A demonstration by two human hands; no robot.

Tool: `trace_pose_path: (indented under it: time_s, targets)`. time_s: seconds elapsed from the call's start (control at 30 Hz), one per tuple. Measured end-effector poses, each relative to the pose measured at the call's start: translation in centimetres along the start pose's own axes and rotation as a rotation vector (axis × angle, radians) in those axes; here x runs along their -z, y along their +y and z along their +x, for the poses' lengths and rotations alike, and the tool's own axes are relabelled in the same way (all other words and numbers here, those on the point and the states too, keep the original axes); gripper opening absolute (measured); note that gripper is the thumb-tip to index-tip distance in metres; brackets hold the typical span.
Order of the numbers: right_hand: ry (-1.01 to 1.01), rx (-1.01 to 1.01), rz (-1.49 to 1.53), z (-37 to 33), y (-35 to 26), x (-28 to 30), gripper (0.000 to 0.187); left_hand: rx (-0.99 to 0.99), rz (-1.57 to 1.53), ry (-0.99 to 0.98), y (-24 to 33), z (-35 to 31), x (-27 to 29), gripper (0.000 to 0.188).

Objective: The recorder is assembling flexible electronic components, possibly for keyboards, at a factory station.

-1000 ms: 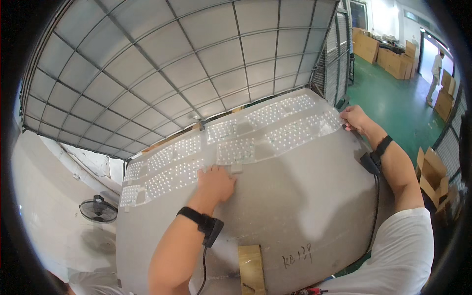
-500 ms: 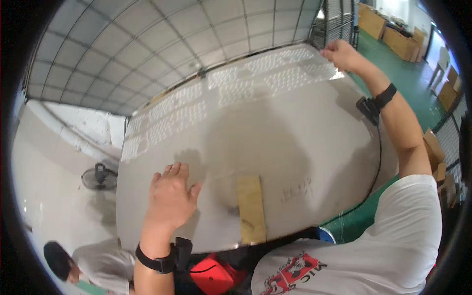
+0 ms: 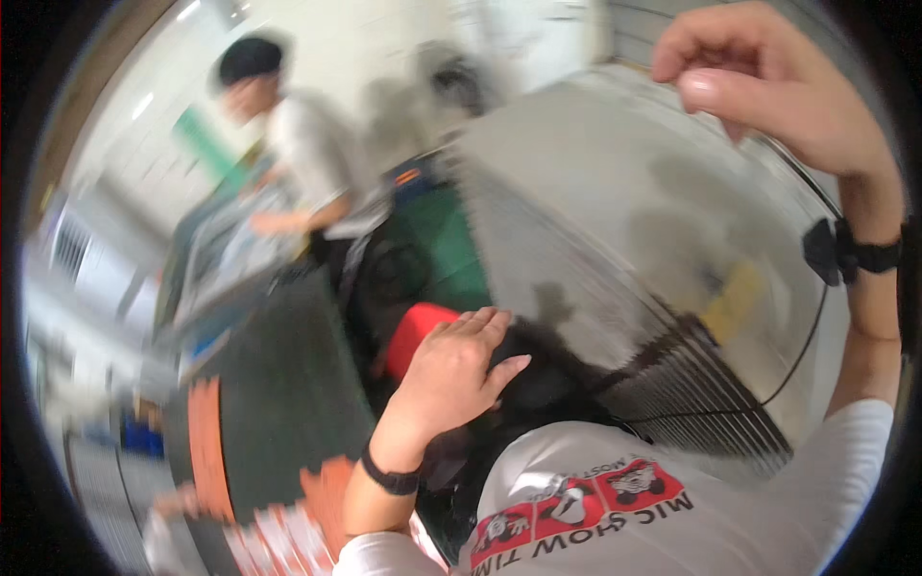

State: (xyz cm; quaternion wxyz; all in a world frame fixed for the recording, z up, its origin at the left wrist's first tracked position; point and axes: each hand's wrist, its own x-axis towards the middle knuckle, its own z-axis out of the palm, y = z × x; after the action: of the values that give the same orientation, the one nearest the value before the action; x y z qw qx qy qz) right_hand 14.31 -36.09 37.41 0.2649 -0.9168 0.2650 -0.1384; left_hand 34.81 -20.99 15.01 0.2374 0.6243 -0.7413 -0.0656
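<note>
My left hand (image 3: 456,370) is in front of my body with its fingers stretched out and nothing in it. It is nearest to a red object (image 3: 411,331), which it partly covers. At the upper right my right hand (image 3: 768,82) is raised over the pale grey tabletop (image 3: 576,134), its fingers loosely bent and the thumb a little apart. I see nothing in it. A yellow strip (image 3: 735,302), blurred, lies on that tabletop below my right hand. Each wrist wears a black band, with a cable running from the right one.
A dark green table (image 3: 279,384) stands at the left, with orange strips (image 3: 209,446) and orange-and-white pieces (image 3: 288,538) on it. Behind it a co-worker (image 3: 317,144) bends over another surface. A slatted dark edge (image 3: 711,384) borders the grey tabletop. Motion blurs much of the background.
The view has swung left, bringing the green table and the co-worker in. My right hand has come away from the far corner of the clear dotted sheets, and its pinch has loosened.
</note>
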Motion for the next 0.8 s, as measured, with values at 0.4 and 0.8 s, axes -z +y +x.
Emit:
trace_pose_path:
  time_s: [0.4, 0.8]
  targets:
    - [-0.887, 1.004, 0.108, 5.0, -17.1, -23.7, 0.013, 1.582, -0.090, 0.646, 10.4, -35.3, -10.9, 0.051]
    - [-0.999, 1.292, -0.111, -3.7, -6.6, -52.1, 0.036, 2.094, 0.121, 1.087, 17.0, -40.2, -26.4, 0.069]
